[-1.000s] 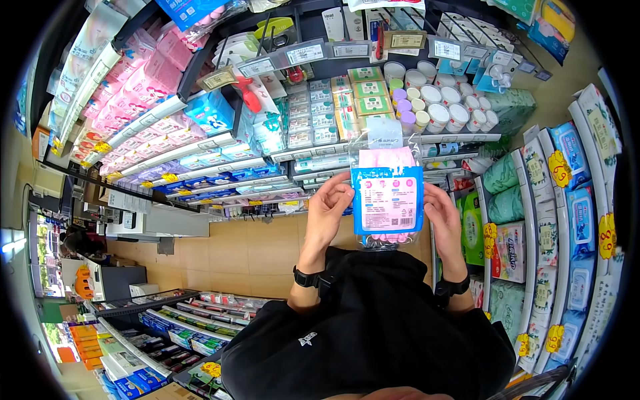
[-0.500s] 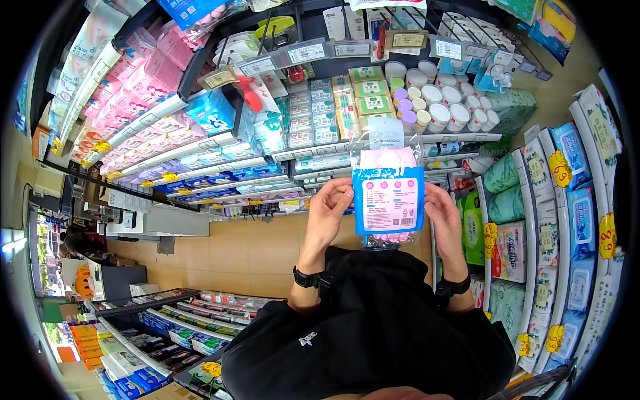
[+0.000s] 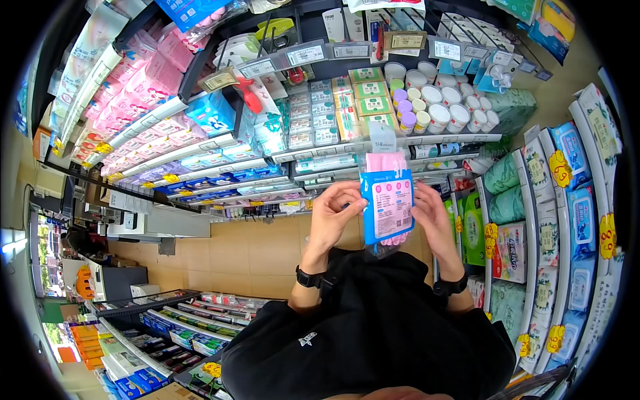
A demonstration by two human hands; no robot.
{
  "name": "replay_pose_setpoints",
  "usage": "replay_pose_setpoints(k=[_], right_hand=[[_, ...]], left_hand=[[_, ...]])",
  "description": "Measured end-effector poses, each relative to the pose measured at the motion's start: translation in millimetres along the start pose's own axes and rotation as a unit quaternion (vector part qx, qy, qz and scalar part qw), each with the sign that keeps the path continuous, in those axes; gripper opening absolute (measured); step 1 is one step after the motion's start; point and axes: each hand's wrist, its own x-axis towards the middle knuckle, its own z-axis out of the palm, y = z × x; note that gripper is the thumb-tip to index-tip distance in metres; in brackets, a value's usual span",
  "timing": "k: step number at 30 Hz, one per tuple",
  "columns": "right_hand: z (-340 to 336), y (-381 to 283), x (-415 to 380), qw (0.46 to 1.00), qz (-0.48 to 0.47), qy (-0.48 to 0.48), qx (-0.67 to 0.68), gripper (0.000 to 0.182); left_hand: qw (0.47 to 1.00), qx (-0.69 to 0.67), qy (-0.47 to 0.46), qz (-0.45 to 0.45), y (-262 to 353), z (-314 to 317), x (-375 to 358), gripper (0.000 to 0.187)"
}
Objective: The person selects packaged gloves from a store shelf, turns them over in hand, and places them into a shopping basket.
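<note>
A clear plastic packet (image 3: 393,203) with pink contents and a blue-bordered, pink-and-white printed card is upright in front of my chest, turned slightly at an angle. The contents' exact kind cannot be made out. My left hand (image 3: 337,212) has its thumb and curled fingers closed on the packet's left edge. At the opposite edge, my right hand (image 3: 435,215) holds it between thumb and bent fingers. Behind the packet, a shelf carries white-lidded tubs (image 3: 437,119) and green-and-yellow boxes (image 3: 373,105).
Pink packs (image 3: 153,80) fill the shelving to the left. On the right, shelves hold wipes packs (image 3: 581,215) and green bundles (image 3: 505,175). Metal hooks with price tags (image 3: 305,53) project above. A low rack (image 3: 160,340) stands at lower left, with tiled floor (image 3: 253,257) between. A counter (image 3: 123,280) is farther left.
The packet has turned and tilted, shifting slightly right and down. My left hand has followed its left edge to the right; both hands remain on it.
</note>
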Motion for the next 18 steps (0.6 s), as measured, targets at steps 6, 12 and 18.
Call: replay_pose_setpoints(k=[6, 12, 18], right_hand=[[11, 5, 1, 0.999, 0.007, -0.029, 0.027, 0.051], [17, 12, 1, 0.996, 0.037, -0.066, 0.054, 0.053], [17, 20, -2, 0.993, 0.055, -0.087, 0.062, 0.051]], left_hand=[[1.0, 0.002, -0.028, -0.014, -10, 12, 3, 0.062], [0.987, -0.076, -0.094, -0.103, -33, 20, 0, 0.082], [0.977, -0.062, -0.116, -0.17, -36, 26, -4, 0.101]])
